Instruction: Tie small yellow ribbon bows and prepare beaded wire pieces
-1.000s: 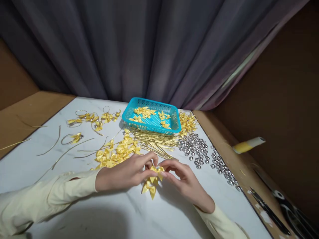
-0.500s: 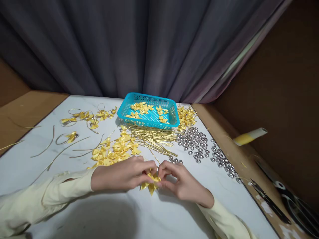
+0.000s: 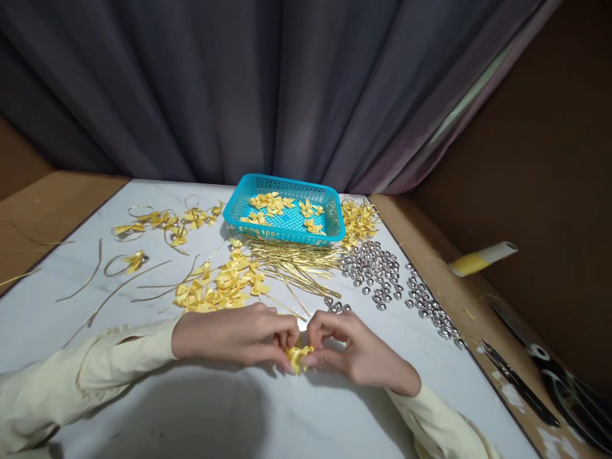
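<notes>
Both my hands meet low on the white marble table (image 3: 201,414), pinching a small yellow ribbon bow (image 3: 297,357) between their fingertips. My left hand (image 3: 239,335) grips it from the left, my right hand (image 3: 356,350) from the right. The bow is mostly hidden by my fingers. Just beyond my left hand lies a heap of loose yellow bows (image 3: 220,284). A bundle of thin gold wires (image 3: 296,264) lies behind my hands.
A turquoise basket (image 3: 329,236) with several yellow bows stands at the back, more bows (image 3: 356,220) to its right. Silver beads (image 3: 373,271) spread to the right. Finished wire loops with bows (image 3: 157,223) lie back left. Scissors (image 3: 521,395) and a yellow-white roll (image 3: 480,258) lie on the brown ledge.
My hands have drawn closer to me and pressed together on the bow, which now shows far less; its hanging tails are no longer visible.
</notes>
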Tool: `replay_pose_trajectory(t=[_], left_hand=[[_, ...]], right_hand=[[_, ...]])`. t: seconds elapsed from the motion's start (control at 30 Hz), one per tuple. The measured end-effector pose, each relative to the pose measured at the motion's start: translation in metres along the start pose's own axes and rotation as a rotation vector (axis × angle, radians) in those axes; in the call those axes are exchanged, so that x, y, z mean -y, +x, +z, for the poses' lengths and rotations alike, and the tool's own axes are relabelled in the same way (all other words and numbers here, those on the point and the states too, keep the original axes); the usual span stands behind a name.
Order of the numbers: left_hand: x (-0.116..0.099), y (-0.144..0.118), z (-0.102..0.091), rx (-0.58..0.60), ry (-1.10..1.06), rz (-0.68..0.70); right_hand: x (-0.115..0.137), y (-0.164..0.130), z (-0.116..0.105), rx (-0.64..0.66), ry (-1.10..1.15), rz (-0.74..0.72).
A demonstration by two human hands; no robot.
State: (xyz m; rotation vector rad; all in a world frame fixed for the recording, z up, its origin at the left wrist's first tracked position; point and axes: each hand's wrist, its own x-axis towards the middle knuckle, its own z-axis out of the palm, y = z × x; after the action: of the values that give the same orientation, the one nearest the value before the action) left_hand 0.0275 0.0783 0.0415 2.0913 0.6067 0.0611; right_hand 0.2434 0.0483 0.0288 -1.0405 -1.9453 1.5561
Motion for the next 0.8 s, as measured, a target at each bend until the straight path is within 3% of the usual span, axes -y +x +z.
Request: replay_pose_trajectory(t=[0.2,0.4,0.57,0.8], left_hand=[[-0.003,-0.002,0.001,-0.057,-0.109,0.013],[-0.008,-0.005,-0.002,-0.023,0.014,0.003],[-0.007,-0.007,0.0,0.007,0.091,-0.064],[-0.002,-0.01,0.016,-0.084,0.235,0.006]], right_hand=[[0.004,-0.001,-0.002,-0.034,0.19,0.063],[0.007,-0.005,-0.006,0.065,0.084,0.095],[0.006,-0.005,-0.006,0.059,-0.006,0.133],[-0.003,-0.004,0.003,0.023,-0.151,0.158]])
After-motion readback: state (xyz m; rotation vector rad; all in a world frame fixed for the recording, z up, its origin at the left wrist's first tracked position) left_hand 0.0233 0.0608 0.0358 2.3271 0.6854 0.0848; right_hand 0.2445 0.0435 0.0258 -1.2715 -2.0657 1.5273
